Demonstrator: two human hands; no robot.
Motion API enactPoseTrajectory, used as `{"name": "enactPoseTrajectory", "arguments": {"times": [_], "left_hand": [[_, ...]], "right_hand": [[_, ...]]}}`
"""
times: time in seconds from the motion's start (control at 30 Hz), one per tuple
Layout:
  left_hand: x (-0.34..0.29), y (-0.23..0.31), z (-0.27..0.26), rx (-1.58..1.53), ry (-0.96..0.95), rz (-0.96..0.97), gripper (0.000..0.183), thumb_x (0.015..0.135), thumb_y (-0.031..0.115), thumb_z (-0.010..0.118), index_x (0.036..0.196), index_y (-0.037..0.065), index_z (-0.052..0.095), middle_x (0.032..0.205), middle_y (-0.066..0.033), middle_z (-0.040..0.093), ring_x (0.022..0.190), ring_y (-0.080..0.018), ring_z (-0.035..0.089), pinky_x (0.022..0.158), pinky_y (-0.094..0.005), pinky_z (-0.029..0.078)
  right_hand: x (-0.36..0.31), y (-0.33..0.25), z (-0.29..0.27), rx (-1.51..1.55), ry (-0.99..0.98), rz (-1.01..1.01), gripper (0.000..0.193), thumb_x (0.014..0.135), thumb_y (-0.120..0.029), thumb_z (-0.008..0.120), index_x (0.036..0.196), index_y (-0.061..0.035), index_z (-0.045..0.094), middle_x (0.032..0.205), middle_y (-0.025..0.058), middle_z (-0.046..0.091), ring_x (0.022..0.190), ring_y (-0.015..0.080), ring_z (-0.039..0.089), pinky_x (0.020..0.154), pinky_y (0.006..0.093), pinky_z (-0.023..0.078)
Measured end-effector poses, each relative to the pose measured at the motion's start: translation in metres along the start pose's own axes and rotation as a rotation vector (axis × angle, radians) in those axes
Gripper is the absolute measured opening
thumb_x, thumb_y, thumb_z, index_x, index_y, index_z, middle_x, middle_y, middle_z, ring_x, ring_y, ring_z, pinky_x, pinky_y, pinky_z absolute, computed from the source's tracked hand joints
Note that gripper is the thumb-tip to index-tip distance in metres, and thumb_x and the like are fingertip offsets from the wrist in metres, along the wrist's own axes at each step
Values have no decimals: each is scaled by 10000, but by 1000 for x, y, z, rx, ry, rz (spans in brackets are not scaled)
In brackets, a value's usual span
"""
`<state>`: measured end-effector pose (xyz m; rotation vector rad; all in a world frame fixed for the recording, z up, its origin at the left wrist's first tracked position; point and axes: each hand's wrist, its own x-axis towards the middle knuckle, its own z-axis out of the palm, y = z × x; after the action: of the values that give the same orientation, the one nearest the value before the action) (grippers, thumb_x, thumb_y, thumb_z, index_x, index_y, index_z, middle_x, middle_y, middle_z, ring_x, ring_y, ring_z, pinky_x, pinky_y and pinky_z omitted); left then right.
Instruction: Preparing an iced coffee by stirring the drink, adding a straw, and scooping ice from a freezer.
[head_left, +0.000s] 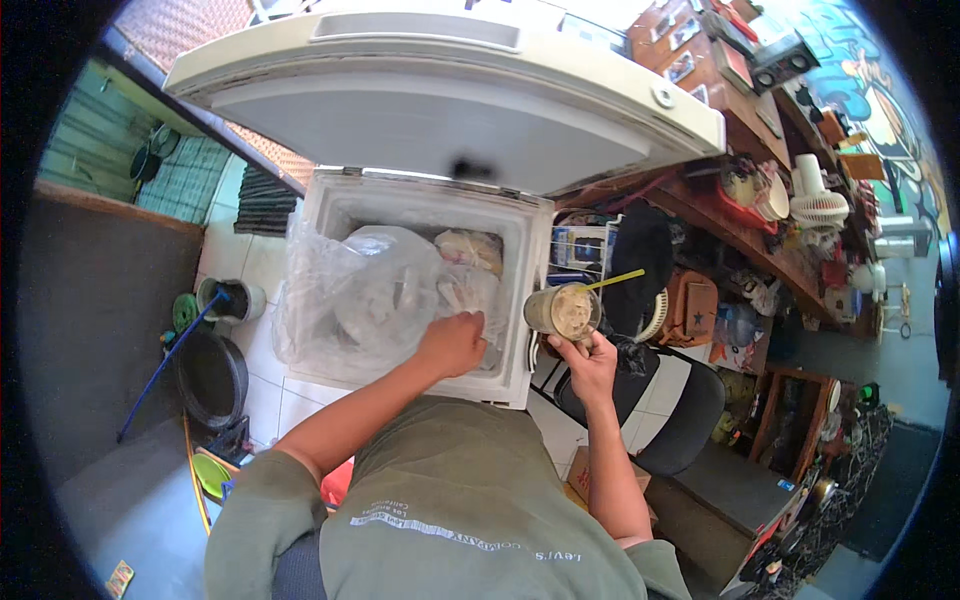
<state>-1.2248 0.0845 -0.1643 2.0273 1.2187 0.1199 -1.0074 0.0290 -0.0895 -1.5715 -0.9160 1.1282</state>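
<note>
Before me stands a white chest freezer (541, 260) with its lid (420, 115) raised. A large clear plastic bag (370, 290) fills much of the inside and spills over the left rim; pale contents show dimly through it. My left hand (455, 345) reaches in over the near rim, its fingers closed on a gathered part of the bag. Behind that lies a smaller packet (470, 248) with pale and pinkish contents. At the freezer's right edge my right hand (590, 362) grips a clear glass (560, 312) of light brown iced drink. A yellow straw (615, 280) leans out of it.
A black chair (690, 415) stands close on my right, beside a brown bag (690, 308). Wooden shelves (720, 220) crowded with goods and a white fan (820, 205) lie beyond. To the left are a bucket (245, 300), a blue-handled stick (170, 372) and a black basin (212, 378).
</note>
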Motion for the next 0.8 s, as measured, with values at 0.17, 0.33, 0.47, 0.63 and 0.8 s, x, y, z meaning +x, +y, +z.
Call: {"name": "enactPoseTrajectory", "arguments": {"times": [0.17,0.33,0.47,0.63,0.8], "left_hand": [[54,54,68,109,-212,-76,396,851,346,546,1040,6,617,962,-175,679,883,-346,671,740,-463,534],[80,61,87,131,-309,-101,396,799,381,640,988,35,674,923,-132,695,867,-319,688,706,-407,553],[65,52,84,235,-218,-125,435,808,363,609,1055,5,612,876,-165,700,899,-344,681,772,-450,533],[-9,8,6,174,-81,-208,248,887,203,514,1037,26,604,882,-203,679,856,-379,661,756,-508,508],[-117,-60,-86,-10,51,-227,270,947,257,482,1115,86,606,885,-219,665,844,-395,641,745,-513,491]], "right_hand": [[-9,-7,-23,-85,37,-26,211,811,-15,730,1013,19,679,871,-29,679,741,28,567,673,189,447],[-18,-22,-25,-4,63,-48,223,802,-18,742,1011,23,678,852,-39,665,712,17,534,650,182,427],[-20,-18,-28,-36,75,-50,242,790,-20,755,1016,21,678,814,-65,637,677,6,498,621,171,394],[-20,-10,-21,-36,2,-31,256,811,8,738,1054,21,661,934,-20,660,811,34,570,713,186,448],[-12,-15,7,-49,-92,-37,257,808,-4,745,1050,19,663,926,-21,664,809,42,576,715,196,456]]}}
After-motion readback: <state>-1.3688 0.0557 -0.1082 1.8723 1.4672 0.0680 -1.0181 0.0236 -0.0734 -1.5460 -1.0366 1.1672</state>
